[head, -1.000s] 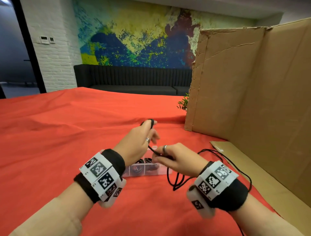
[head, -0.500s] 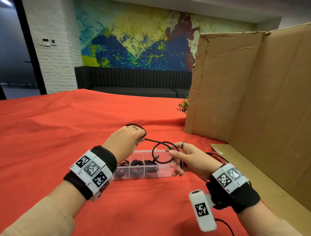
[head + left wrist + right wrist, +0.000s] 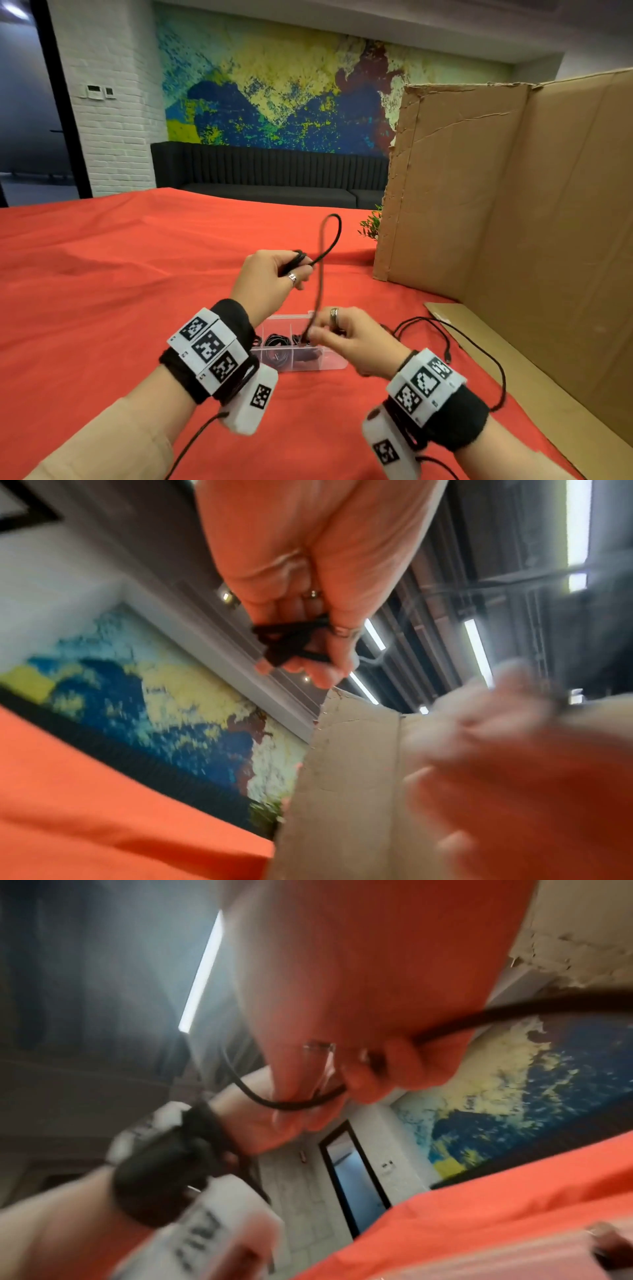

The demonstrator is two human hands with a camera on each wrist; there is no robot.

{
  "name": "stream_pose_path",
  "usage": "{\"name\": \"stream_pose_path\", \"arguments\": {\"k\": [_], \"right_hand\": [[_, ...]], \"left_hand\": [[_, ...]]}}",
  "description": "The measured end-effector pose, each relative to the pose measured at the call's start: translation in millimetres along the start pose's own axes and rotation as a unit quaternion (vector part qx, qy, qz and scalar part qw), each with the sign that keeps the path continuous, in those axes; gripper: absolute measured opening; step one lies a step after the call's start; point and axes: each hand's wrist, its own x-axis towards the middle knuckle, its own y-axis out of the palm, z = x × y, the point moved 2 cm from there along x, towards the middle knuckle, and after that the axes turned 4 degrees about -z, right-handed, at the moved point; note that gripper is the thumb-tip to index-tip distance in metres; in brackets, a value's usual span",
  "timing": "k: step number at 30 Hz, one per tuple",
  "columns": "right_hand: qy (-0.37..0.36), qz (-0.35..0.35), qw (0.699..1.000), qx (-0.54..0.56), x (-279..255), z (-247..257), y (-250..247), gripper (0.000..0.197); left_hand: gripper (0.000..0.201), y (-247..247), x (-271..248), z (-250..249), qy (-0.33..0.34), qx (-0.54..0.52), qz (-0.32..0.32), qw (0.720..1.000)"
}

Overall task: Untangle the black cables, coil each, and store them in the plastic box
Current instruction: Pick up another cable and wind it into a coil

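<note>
My left hand (image 3: 274, 274) is raised over the red table and grips a small bundle of black cable coils (image 3: 291, 639) in its curled fingers. From it the black cable (image 3: 329, 236) arcs up in a loop and drops to my right hand (image 3: 339, 339), which pinches it just above the clear plastic box (image 3: 329, 363). The box lies between my wrists and holds several coiled black cables in its compartments. The cable's free length (image 3: 445, 332) trails on the cloth to the right of my right hand. The right wrist view shows the cable (image 3: 445, 1026) running through my curled fingers.
A tall cardboard screen (image 3: 513, 205) stands at the right, with a flat cardboard sheet (image 3: 534, 377) at its foot. Red cloth (image 3: 102, 291) covers the table. A small green plant (image 3: 371, 226) peeks out beside the cardboard. A dark sofa stands beyond the table.
My left hand has lifted and moved right with its coils. My right hand has dropped toward the box, so the small loop between them has become a tall upright one.
</note>
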Motion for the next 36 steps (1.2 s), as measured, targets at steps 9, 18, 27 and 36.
{"name": "stream_pose_path", "arguments": {"k": [9,18,27,36], "right_hand": [[0.059,-0.218,0.940,0.257,3.1,-0.2,-96.8,0.012],[0.181,-0.307,0.916,-0.185,-13.5,-58.8,-158.2,0.038],[0.032,-0.145,0.976,-0.158,32.3,-2.0,-40.6,0.024],[-0.033,-0.006,0.999,0.019,44.6,29.0,-4.4,0.034]], "left_hand": [[0.012,-41.2,7.1,44.2,0.036,0.397,0.001,0.917],[0.022,-108.6,26.4,60.9,-0.115,0.411,-0.082,0.901],[0.006,-15.9,-4.4,6.5,-0.131,-0.106,0.034,0.985],[0.030,1.3,-1.7,4.4,-0.055,-0.225,0.027,0.972]]}}
